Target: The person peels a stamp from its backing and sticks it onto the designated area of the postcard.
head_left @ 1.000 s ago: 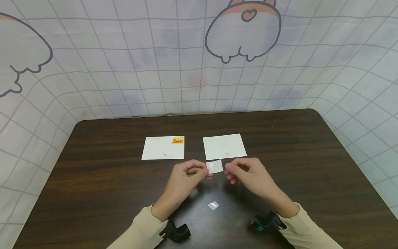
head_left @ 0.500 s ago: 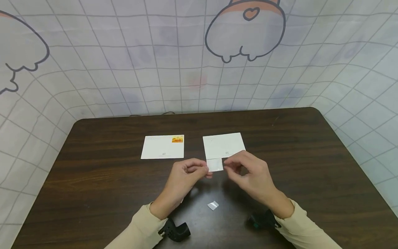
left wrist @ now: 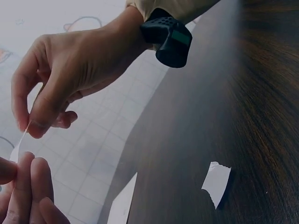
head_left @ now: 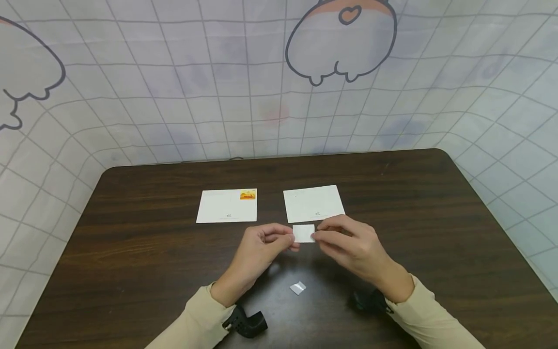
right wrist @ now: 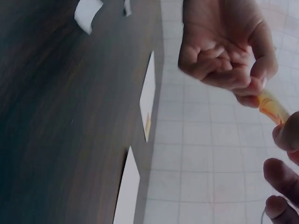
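Between both hands, over the table in front of the right card, is a small stamp (head_left: 303,233); its white back faces the head camera. In the right wrist view the stamp (right wrist: 272,107) shows a yellow-orange printed face and bends slightly. My left hand (head_left: 266,247) pinches its left edge between thumb and fingers. My right hand (head_left: 355,249) pinches the opposite edge. The left wrist view catches the stamp (left wrist: 19,142) nearly edge-on. Behind the hands lie two white cards: the left card (head_left: 222,208) bears a yellow-orange stamp at its top right, and the right card (head_left: 311,203) has none.
A torn white paper scrap (head_left: 298,288) lies on the dark wooden table (head_left: 144,271) between the forearms. Another small white bit (right wrist: 127,7) shows in the right wrist view. A white gridded cloth (head_left: 270,111) hangs behind the table.
My right hand has come in to the stamp and taken its right edge, where earlier it was apart. The stamp has shifted slightly right; my left hand keeps its pinch.
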A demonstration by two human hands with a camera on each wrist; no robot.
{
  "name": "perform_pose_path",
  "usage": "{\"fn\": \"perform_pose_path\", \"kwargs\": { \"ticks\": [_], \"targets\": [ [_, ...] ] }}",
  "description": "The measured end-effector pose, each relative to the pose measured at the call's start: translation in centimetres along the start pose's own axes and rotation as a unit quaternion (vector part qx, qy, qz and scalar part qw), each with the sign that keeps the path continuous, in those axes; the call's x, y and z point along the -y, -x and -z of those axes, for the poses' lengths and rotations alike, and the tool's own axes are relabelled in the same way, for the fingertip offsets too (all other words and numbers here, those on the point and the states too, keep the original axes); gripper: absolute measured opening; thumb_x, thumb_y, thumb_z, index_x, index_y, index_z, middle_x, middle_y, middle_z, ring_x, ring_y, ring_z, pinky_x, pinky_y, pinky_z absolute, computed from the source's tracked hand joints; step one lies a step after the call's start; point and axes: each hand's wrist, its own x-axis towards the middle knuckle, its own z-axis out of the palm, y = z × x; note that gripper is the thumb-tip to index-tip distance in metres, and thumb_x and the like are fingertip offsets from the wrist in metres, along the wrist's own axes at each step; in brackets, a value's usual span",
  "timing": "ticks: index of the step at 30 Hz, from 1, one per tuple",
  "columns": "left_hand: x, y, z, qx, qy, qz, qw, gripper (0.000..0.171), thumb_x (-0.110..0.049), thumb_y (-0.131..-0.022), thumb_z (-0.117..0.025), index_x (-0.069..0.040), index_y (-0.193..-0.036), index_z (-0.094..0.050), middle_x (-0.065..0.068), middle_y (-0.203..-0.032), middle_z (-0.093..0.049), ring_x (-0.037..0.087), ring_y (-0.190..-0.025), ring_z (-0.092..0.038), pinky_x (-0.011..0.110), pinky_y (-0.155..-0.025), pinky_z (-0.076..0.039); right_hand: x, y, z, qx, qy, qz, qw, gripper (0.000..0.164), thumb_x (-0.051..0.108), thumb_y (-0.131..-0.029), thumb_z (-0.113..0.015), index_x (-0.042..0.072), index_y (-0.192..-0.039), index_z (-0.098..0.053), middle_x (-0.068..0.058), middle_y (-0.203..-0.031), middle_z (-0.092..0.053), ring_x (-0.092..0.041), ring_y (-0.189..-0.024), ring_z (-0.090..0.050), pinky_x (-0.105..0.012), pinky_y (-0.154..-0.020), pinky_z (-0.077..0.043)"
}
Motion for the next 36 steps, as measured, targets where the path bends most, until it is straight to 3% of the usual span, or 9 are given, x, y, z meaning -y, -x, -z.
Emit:
{"fn": "perform_pose_path", "kwargs": {
  "ticks": [10,13,15,18,20,26,32,34,36],
  "targets": [
    [0.0,-0.3,-0.2,0.014,-0.039,-0.017,0.999,0.017,-0.014,-0.1,-0.065,-0.004,-0.106,-0.077,0.014,-0.095,-0.081,0.012,-0.086,-0.077,0.036,-0.09,-0.061,-0.5,-0.5,-0.1,-0.053,0.026,0.049,0.997,0.017,0.007,-0.098,-0.064,0.001,-0.09,-0.078,-0.01,-0.089,-0.077,-0.02,-0.076,-0.074,-0.03,-0.069,-0.063],
    [0.0,-0.5,-0.2,-0.004,-0.084,-0.035,0.9959,0.017,-0.015,-0.1,-0.063,-0.008,-0.104,-0.079,0.01,-0.094,-0.082,0.011,-0.087,-0.077,0.03,-0.081,-0.059,-0.6,-0.7,0.0,-0.055,0.02,0.038,0.998,0.018,0.007,-0.098,-0.062,0.001,-0.089,-0.077,-0.01,-0.088,-0.077,-0.019,-0.075,-0.074,-0.028,-0.066,-0.062],
    [0.1,-0.6,-0.1,-0.018,-0.145,-0.07,0.9867,0.016,-0.015,-0.099,-0.065,-0.01,-0.104,-0.079,0.006,-0.093,-0.082,0.01,-0.086,-0.076,0.027,-0.076,-0.057,-0.6,-0.8,0.1,-0.052,0.013,0.032,0.998,0.019,0.006,-0.098,-0.06,0.001,-0.089,-0.076,-0.008,-0.086,-0.077,-0.018,-0.074,-0.074,-0.026,-0.064,-0.061],
    [0.3,-0.5,-0.1,-0.037,-0.26,-0.147,0.9537,0.015,-0.014,-0.097,-0.067,-0.012,-0.104,-0.08,-0.001,-0.093,-0.081,0.008,-0.085,-0.074,0.028,-0.071,-0.058,-0.6,-0.9,0.3,-0.056,0.001,0.02,0.998,0.02,0.006,-0.098,-0.058,0.002,-0.088,-0.075,-0.007,-0.083,-0.075,-0.014,-0.069,-0.069,-0.02,-0.057,-0.055],
    [0.4,-0.5,-0.1,-0.047,-0.327,-0.205,0.9214,0.015,-0.013,-0.096,-0.068,-0.012,-0.105,-0.08,-0.003,-0.095,-0.081,0.008,-0.085,-0.073,0.031,-0.074,-0.061,-0.7,-1.0,0.4,-0.062,-0.009,0.004,0.998,0.02,0.008,-0.098,-0.058,0.003,-0.087,-0.075,-0.006,-0.08,-0.074,-0.011,-0.064,-0.064,-0.017,-0.054,-0.05],
    [0.2,-1.3,0.0,-0.069,-0.435,-0.305,0.8445,0.017,-0.012,-0.092,-0.07,-0.01,-0.107,-0.079,0.001,-0.101,-0.081,0.016,-0.096,-0.077,0.036,-0.084,-0.063,-1.4,-1.1,0.9,-0.081,-0.055,-0.057,0.994,0.014,0.007,-0.093,-0.063,0.004,-0.086,-0.074,-0.004,-0.075,-0.069,-0.008,-0.061,-0.052,-0.018,-0.053,-0.044],
    [-0.1,-2.8,0.6,-0.066,-0.539,-0.324,0.7744,0.038,-0.02,-0.093,-0.072,-0.001,-0.126,-0.071,0.014,-0.123,-0.077,0.03,-0.121,-0.073,0.046,-0.102,-0.059,-1.7,-1.3,1.5,-0.098,-0.077,-0.174,0.977,0.01,-0.005,-0.082,-0.07,0.004,-0.084,-0.075,-0.006,-0.073,-0.071,-0.001,-0.059,-0.054,-0.013,-0.054,-0.046],
    [0.1,-3.2,0.8,-0.063,-0.571,-0.312,0.7571,0.047,-0.026,-0.095,-0.072,0.001,-0.133,-0.066,0.018,-0.131,-0.073,0.033,-0.129,-0.068,0.048,-0.106,-0.056,-1.7,-1.5,1.7,-0.103,-0.092,-0.222,0.965,0.014,-0.009,-0.081,-0.072,0.003,-0.085,-0.075,-0.007,-0.07,-0.07,0.001,-0.057,-0.056,-0.011,-0.053,-0.046],
    [0.2,-3.5,1.0,-0.058,-0.593,-0.295,0.7471,0.056,-0.031,-0.096,-0.071,0.002,-0.139,-0.061,0.02,-0.139,-0.068,0.035,-0.134,-0.064,0.05,-0.11,-0.054,-1.7,-1.6,1.9,-0.105,-0.1,-0.265,0.953,0.018,-0.013,-0.08,-0.073,0.004,-0.087,-0.076,-0.009,-0.068,-0.069,0.001,-0.056,-0.058,-0.011,-0.051,-0.047]
  ]
}}
